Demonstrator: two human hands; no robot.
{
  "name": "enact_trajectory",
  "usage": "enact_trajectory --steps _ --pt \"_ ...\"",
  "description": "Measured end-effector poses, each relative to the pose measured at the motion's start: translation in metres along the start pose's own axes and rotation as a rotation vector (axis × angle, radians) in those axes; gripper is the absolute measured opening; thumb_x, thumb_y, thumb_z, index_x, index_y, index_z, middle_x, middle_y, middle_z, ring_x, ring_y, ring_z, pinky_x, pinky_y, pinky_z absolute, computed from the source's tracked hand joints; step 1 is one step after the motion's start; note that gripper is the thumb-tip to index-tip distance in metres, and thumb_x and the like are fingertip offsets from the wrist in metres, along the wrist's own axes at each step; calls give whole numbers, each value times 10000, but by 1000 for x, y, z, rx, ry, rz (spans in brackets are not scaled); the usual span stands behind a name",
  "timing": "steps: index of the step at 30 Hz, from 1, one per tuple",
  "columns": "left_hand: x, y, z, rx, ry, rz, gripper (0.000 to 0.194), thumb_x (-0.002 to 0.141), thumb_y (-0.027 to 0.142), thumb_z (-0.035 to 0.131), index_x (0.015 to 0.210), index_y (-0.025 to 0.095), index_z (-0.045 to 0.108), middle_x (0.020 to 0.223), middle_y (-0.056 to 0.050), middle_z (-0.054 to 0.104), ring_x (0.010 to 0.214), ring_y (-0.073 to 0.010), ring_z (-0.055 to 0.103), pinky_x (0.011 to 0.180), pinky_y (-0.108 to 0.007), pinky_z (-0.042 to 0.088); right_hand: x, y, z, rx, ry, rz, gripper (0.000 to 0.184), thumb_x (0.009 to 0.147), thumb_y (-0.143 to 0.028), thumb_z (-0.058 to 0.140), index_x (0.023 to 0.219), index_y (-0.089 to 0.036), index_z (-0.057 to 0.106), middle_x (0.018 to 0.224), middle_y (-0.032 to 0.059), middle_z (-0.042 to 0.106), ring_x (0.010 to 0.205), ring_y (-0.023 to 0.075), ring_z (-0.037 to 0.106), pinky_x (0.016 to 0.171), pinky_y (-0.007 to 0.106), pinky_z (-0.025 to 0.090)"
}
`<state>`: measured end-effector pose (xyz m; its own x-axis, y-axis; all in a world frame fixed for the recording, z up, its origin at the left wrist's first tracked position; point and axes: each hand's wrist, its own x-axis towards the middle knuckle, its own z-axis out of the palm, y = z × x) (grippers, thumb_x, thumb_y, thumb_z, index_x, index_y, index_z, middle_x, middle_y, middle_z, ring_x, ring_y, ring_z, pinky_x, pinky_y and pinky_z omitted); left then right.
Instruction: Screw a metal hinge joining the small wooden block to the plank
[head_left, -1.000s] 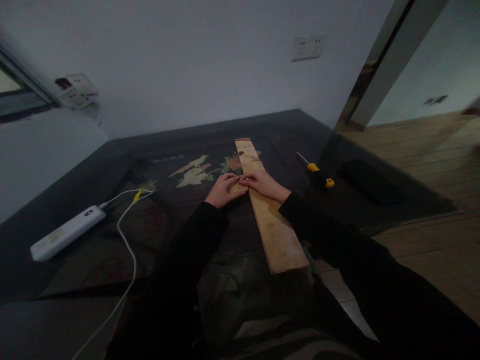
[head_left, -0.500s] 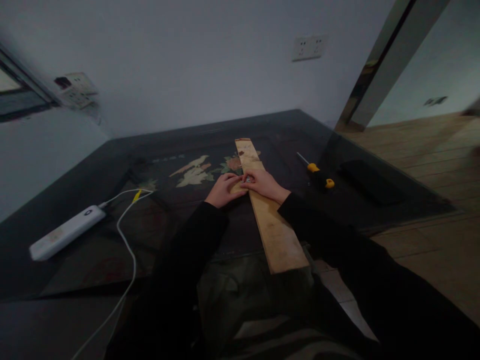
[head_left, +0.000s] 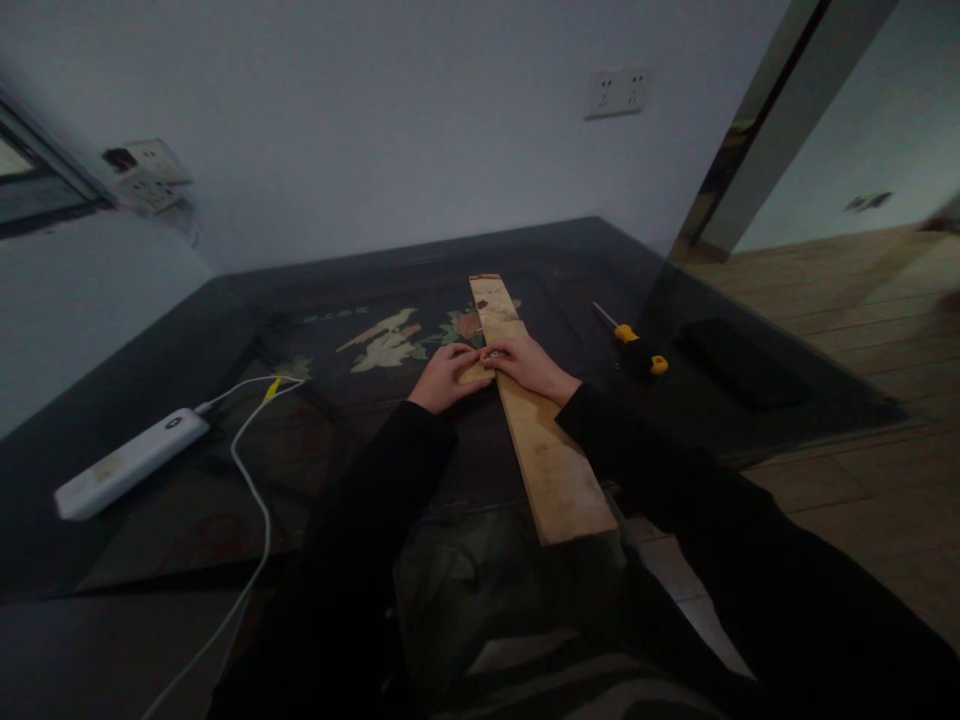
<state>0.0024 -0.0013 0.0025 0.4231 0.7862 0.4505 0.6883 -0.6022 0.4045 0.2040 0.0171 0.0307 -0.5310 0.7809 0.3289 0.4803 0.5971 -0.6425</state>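
Note:
A long wooden board lies lengthwise on the dark table, its near end reaching past the table edge. At the board's left side, my left hand is closed on a short wooden piece that meets the board. Across the board rests my right hand, fingers pinched around a small metal piece at the joint. The fingers mostly hide that piece, so its kind is unclear. Fingertips of both hands nearly touch.
A screwdriver with a yellow and black handle lies right of the board, beside a dark flat object. On the left sit a white power bank and its cable. The table meets the wall behind.
The right fingers have shifted slightly over the small metal piece, covering more of it. The board and the left hand stay nearly where they were.

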Motion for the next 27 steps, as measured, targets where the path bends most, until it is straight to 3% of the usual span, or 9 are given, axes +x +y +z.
enact_trajectory --steps 10,17,23,27 --pt "0 -3 0 33 3 13 452 782 452 725 1180 242 681 1163 -102 577 1120 -270 552 1008 -459 448 -1 -2 5 21 79 39 154 847 -266 623 899 -170 731 723 8 648 666 122 525 636 245 321" --pt "-1 -3 -1 61 -57 6 528 762 436 749 1252 273 644 1192 -95 572 1146 -275 539 1014 -473 439 3 -8 -3 76 269 74 183 832 -318 617 794 -148 674 609 -20 520 605 118 429 613 258 300" --pt "0 -3 0 32 -34 24 587 751 448 751 1280 228 621 1175 -109 579 1118 -273 553 1006 -454 449 5 -10 -3 439 274 149 170 828 -306 557 730 -167 573 700 1 569 651 117 487 624 246 366" --pt "0 -3 0 31 -51 8 641 750 472 744 1307 193 593 1174 -123 585 1111 -273 556 1004 -435 449 3 -10 -6 720 273 362 173 830 -275 542 686 -181 520 594 -37 459 479 70 349 463 220 258"
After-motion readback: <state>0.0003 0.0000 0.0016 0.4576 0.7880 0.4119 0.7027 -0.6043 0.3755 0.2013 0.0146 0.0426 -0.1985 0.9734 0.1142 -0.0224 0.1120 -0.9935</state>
